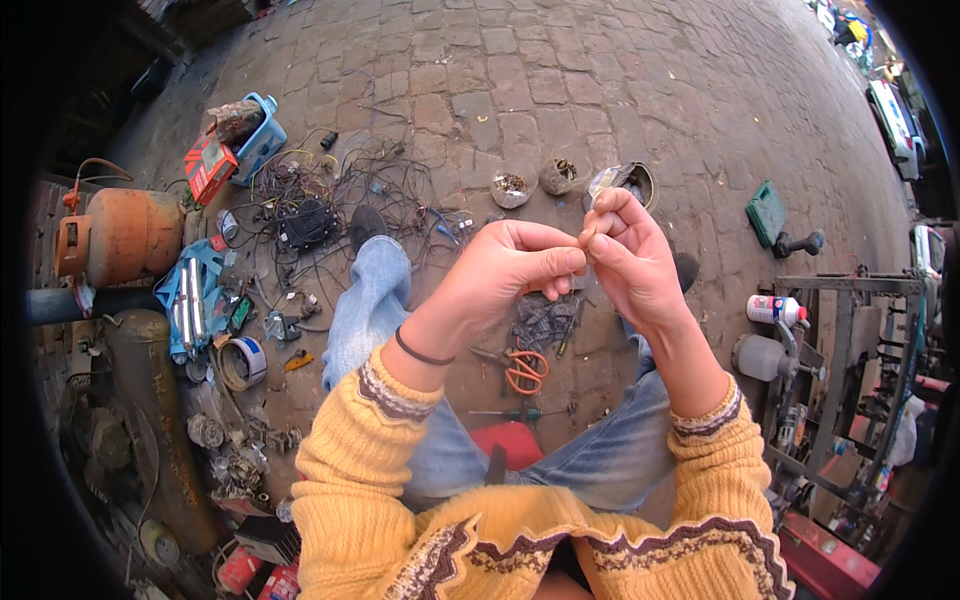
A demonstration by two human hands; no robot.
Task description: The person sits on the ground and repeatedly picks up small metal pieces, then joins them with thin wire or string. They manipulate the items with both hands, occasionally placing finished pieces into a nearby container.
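Above my knees, my left hand and my right hand meet fingertip to fingertip. Both are closed in a pinch. Whatever lies between the fingers is too small to make out. Below them on the paving is a pile of dark scraps. Nearer to me lies a tool with orange loop handles, and a thin screwdriver rests beyond a red surface between my legs. Past my hands stand two small round containers of metal-coloured bits and a larger open container, partly hidden by my right fingers.
A tangle of dark wires spreads at the left, by a blue basket and an orange gas cylinder. A green case, a white bottle and a metal frame are at the right.
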